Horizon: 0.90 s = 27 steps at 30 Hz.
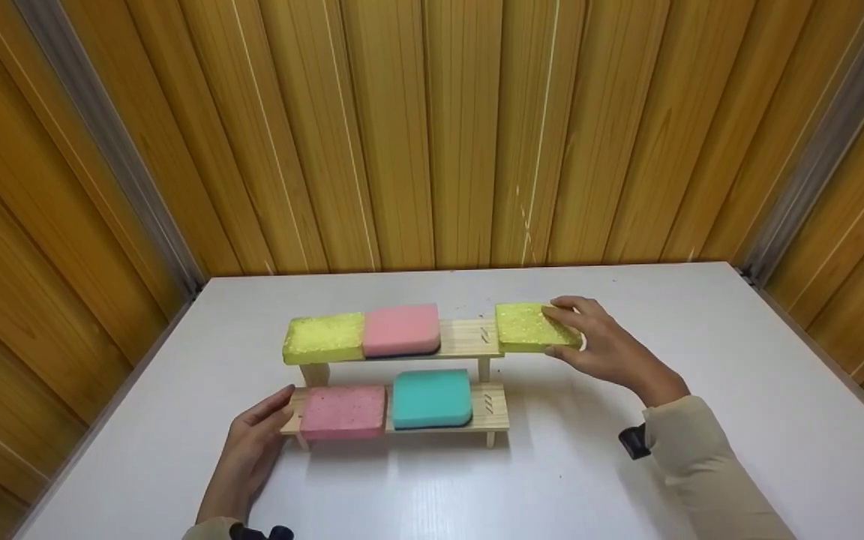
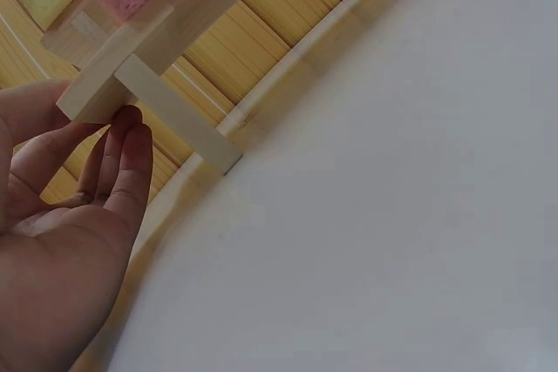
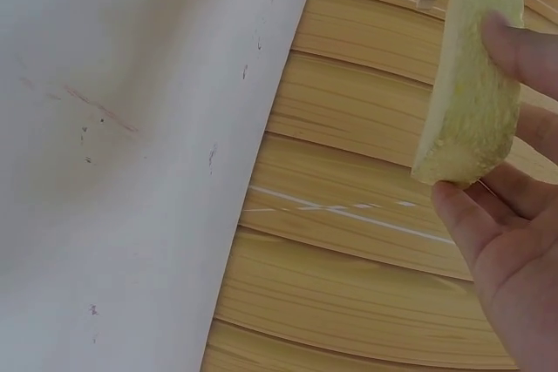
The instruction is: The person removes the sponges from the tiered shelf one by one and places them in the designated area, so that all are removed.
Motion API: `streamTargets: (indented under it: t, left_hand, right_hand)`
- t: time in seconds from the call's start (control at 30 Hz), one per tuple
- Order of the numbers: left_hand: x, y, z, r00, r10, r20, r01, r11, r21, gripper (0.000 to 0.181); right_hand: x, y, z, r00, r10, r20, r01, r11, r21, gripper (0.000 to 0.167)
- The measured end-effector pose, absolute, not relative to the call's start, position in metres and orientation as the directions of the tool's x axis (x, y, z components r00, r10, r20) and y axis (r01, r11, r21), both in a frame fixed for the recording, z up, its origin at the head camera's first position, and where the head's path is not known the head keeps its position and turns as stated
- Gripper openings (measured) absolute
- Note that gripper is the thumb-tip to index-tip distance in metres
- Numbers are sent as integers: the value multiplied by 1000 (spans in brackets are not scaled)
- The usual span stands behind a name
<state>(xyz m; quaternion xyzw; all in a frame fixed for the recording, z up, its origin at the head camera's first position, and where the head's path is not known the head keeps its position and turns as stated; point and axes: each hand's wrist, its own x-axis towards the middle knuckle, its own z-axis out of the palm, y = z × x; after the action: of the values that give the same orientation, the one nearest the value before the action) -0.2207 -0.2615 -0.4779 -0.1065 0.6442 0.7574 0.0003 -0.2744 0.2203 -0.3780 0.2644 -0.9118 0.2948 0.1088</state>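
Observation:
My right hand (image 1: pixel 604 341) holds a yellow sponge (image 1: pixel 529 327) by its right end, level with the upper tier and just off its right end. In the right wrist view, thumb and fingers pinch that sponge (image 3: pixel 475 84). My left hand (image 1: pixel 253 442) grips the left end of the lower tier of a small two-tier wooden rack (image 1: pixel 496 405); the left wrist view shows its fingers around the board end (image 2: pixel 96 89). Another yellow sponge (image 1: pixel 325 337) and a pink sponge (image 1: pixel 402 328) lie on the upper tier. Below are a darker pink sponge (image 1: pixel 343 411) and a turquoise sponge (image 1: pixel 432 399).
The rack stands on a white table (image 1: pixel 597 480). Wood-patterned panels (image 1: pixel 462 135) rise behind the table and at both sides, with grey corner strips. Bare board shows at the right end of both tiers.

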Motion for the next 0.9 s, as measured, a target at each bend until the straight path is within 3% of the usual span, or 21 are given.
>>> streamTargets:
  t: [0.9]
  left_hand:
    - [-220,-261,-476,-980,-123,-156,-131,-190,973,55]
  right_hand:
    - [-285,240,-410,-870,-375,320,-492,707,-508,54]
